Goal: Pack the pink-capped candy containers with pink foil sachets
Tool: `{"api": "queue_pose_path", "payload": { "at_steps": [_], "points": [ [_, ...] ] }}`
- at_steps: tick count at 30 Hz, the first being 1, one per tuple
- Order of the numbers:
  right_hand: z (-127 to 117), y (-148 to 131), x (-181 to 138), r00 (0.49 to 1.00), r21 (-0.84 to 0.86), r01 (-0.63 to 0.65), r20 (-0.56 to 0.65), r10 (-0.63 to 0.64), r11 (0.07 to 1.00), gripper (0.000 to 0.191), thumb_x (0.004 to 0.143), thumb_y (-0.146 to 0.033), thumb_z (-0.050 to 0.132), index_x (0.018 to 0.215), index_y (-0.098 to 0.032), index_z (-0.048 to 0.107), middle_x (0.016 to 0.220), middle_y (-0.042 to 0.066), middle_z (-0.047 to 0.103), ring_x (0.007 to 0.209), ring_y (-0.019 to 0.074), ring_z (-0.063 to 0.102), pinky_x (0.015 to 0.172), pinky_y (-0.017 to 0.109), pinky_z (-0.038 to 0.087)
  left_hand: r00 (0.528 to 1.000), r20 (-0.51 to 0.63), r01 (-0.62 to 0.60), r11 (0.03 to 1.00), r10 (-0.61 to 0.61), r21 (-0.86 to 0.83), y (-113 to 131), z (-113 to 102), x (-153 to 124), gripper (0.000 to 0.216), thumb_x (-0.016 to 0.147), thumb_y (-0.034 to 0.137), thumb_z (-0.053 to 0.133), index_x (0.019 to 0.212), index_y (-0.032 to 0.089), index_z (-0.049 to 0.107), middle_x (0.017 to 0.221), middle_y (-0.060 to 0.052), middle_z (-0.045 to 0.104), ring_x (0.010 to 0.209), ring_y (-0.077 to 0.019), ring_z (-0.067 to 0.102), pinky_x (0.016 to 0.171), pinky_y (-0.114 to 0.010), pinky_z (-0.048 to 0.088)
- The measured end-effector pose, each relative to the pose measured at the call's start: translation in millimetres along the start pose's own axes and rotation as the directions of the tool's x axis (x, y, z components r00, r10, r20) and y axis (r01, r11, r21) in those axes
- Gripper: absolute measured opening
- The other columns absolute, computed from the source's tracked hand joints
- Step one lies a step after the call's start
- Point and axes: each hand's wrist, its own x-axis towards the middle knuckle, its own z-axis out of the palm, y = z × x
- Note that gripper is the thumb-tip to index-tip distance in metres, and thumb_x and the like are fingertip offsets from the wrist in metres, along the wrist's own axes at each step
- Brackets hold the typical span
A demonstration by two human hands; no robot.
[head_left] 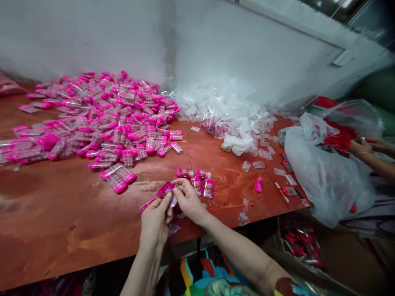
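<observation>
My left hand (156,224) and my right hand (189,201) meet near the table's front edge, fingers pinched together. Between them is a pink printed card (164,190), with a small clear plastic piece (173,201) at the fingertips; the fingers partly cover both. Another pink printed piece (147,204) lies against the left hand's knuckles. Just beyond the right hand are several small pink printed packs (197,186), some in clear plastic. Left of the hands lie clear cases with pink caps and rows of beads (119,177).
A big heap of pink-capped bead cases (117,115) covers the back left of the red table (108,230). Clear plastic covers (228,102) are piled against the wall. At right, another person's hands (362,148) work beside a large clear plastic bag (327,176). A pink piece (258,185) lies nearby.
</observation>
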Motion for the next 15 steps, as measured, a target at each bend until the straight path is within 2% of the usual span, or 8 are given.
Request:
{"api": "queue_pose_path", "payload": {
  "at_steps": [3, 7, 10, 15],
  "points": [
    [0.1, -1.4, 7.3, 0.998, -0.197, 0.064, 0.031, -0.059, 0.978, 0.019, 0.096, -0.024, 0.047, 0.113, -0.022, 0.055, 0.069, -0.004, 0.056, 0.057, 0.0127, 0.053, 0.057, 0.025, 0.044, 0.998, -0.02, 0.053, 0.998, -0.053, -0.035, 3.9, 0.2, 8.4, 0.045, 0.047, 0.042, 0.091, 0.057, 0.015, 0.057, 0.041, 0.004, 0.046, 0.036, -0.0046, 0.034, 0.035, -0.016, 0.019],
    [-1.8, -13.2, 18.0, 0.986, -0.43, 0.155, 0.122, -0.113, 0.889, 0.02, 0.096, -0.019, 0.046, 0.114, -0.021, 0.056, 0.079, 0.0, 0.064, 0.072, 0.0156, 0.063, 0.07, 0.028, 0.048, 0.996, -0.051, 0.063, 0.994, -0.068, -0.092, 8.1, -0.6, 18.2, 0.048, 0.042, 0.041, 0.094, 0.061, 0.013, 0.06, 0.043, 0.004, 0.049, 0.037, -0.0043, 0.037, 0.034, -0.015, 0.021],
    [-1.7, -21.4, 30.1, 0.974, -0.513, 0.204, 0.189, -0.122, 0.834, 0.022, 0.097, -0.019, 0.045, 0.117, -0.021, 0.056, 0.09, 0.003, 0.069, 0.082, 0.0176, 0.067, 0.077, 0.03, 0.05, 0.997, -0.057, 0.046, 0.991, -0.054, -0.126, 11.8, 0.5, 26.2, 0.048, 0.043, 0.04, 0.094, 0.062, 0.013, 0.06, 0.044, 0.005, 0.049, 0.037, -0.0041, 0.038, 0.033, -0.015, 0.022],
    [-2.9, -24.0, 55.1, 0.945, -0.597, 0.304, 0.286, -0.158, 0.742, 0.025, 0.097, -0.017, 0.044, 0.118, -0.021, 0.057, 0.096, 0.005, 0.07, 0.088, 0.0196, 0.069, 0.082, 0.032, 0.052, 0.994, -0.106, 0.02, 0.989, -0.036, -0.144, 18.8, 6.8, 42.9, 0.049, 0.039, 0.037, 0.095, 0.062, 0.012, 0.059, 0.046, 0.005, 0.05, 0.037, -0.0038, 0.04, 0.033, -0.014, 0.023]
  ]
}}
